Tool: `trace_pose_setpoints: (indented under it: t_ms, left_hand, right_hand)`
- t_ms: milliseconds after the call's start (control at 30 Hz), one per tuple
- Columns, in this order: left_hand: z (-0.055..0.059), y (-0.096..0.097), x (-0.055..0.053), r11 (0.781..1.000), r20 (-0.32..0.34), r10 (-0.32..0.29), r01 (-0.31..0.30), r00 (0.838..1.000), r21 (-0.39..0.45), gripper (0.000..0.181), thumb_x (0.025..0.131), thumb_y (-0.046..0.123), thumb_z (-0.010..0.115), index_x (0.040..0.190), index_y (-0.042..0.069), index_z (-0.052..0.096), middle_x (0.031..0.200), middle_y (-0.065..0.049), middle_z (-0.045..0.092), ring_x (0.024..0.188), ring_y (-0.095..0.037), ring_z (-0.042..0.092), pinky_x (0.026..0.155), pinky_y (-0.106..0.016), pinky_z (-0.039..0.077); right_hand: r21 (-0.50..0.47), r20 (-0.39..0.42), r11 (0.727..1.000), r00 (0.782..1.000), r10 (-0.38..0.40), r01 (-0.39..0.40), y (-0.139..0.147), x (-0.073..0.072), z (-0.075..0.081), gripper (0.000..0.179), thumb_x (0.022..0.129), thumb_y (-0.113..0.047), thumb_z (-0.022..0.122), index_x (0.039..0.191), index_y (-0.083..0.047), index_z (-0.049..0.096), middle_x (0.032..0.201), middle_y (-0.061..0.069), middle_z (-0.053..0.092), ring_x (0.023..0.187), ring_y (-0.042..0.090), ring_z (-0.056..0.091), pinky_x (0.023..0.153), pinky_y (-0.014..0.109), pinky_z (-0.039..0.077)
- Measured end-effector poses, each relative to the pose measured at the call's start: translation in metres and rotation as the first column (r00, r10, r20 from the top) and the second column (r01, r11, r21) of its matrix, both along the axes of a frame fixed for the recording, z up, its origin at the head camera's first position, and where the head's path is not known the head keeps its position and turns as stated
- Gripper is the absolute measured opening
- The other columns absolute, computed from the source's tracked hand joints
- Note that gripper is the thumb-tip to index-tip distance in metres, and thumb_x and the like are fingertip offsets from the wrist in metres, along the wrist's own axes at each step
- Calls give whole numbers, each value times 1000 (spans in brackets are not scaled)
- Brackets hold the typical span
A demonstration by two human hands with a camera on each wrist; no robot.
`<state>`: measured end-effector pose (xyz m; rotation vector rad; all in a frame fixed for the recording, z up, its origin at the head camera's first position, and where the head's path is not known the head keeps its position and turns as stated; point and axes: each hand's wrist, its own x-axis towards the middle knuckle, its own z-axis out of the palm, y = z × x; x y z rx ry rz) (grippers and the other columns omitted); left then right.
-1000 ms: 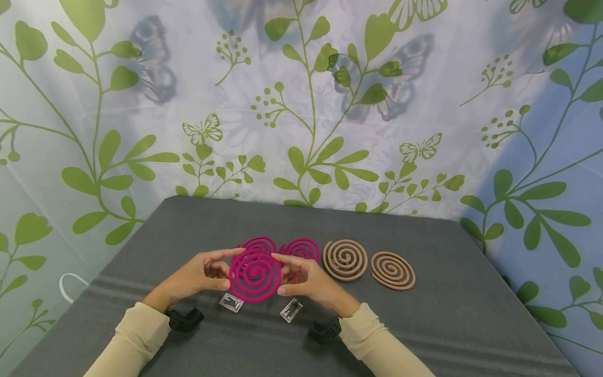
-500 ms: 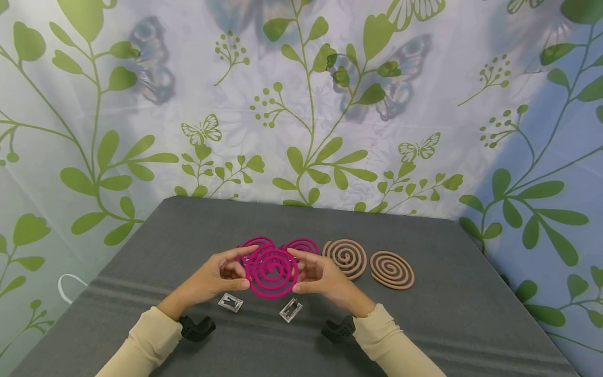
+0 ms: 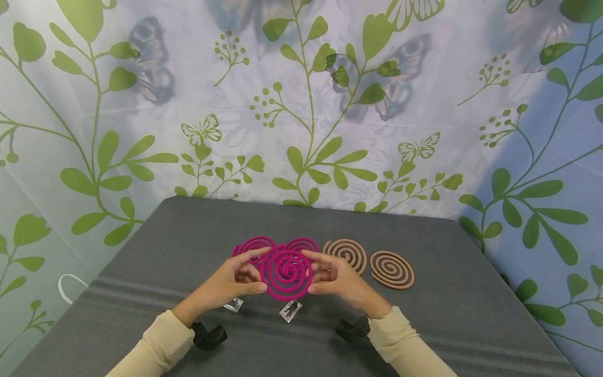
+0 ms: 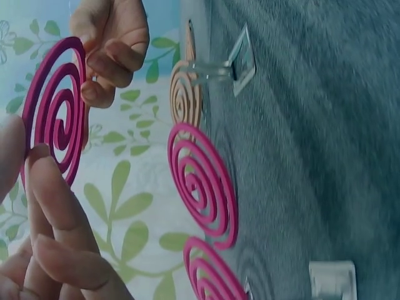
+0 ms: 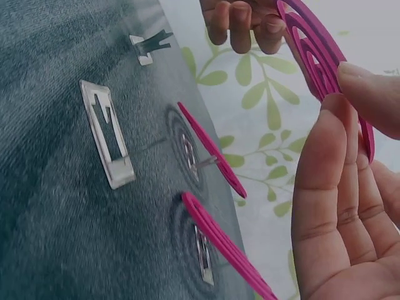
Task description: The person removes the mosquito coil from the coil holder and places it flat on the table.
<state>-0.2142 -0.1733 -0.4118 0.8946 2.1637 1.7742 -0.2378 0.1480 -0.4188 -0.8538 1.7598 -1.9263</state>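
Note:
A pink mosquito coil (image 3: 288, 271) is held up between both hands, its flat face tilted toward the head camera. My left hand (image 3: 235, 281) pinches its left edge with thumb and fingertips. On the opposite edge, my right hand (image 3: 336, 280) grips it the same way. Bare metal coil stands lie on the table below: one (image 3: 291, 311) under the held coil, another (image 3: 234, 305) partly covered by the left hand. Two more pink coils, one at back left (image 3: 256, 241) and one at back right (image 3: 302, 242), sit behind, raised on their own stands, as the right wrist view shows.
To the right are two brown coils, the nearer one (image 3: 346, 256) partly behind the right hand and the other (image 3: 392, 269) farther right. A grey cloth covers the table (image 3: 447, 314). Behind it hangs a leaf-patterned curtain (image 3: 264, 157).
Both hands have carried the pink coil to the right, from above the gap between the two bare stands to above the right one. The coils on the table have stayed put.

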Motion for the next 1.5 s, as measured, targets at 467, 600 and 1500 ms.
trace_pose_setpoints:
  t_ms: [467, 600, 1500]
  left_hand:
    - [2, 28, 3, 1000, 17, 20, -20, 1000, -16, 79, 100, 13, 81, 164, -6, 38, 96, -9, 74, 77, -27, 71, 69, -29, 54]
    - [3, 35, 4, 1000, 29, 9, -9, 1000, -5, 79, 101, 12, 80, 165, -5, 36, 96, -9, 73, 77, -29, 72, 70, -33, 58]
    - [3, 88, 0, 1000, 68, -7, 5, 998, 28, 76, 102, 5, 75, 167, 1, 35, 91, 0, 71, 69, -35, 66, 62, -24, 48]
  right_hand:
    - [24, -13, 1000, 1000, 14, -13, 28, 0, -3, 86, 93, 5, 80, 163, 13, 31, 111, 2, 74, 94, 11, 75, 82, 27, 62]
    - [48, -18, 999, 1000, 2, -1, 35, 1, -1, 87, 94, 4, 80, 164, 12, 30, 106, 1, 74, 91, 12, 75, 80, 28, 63]
    - [152, -105, 987, 994, -34, 50, 88, 1, 9, 77, 97, 4, 77, 162, 12, 35, 98, 3, 73, 83, 12, 69, 75, 29, 59]
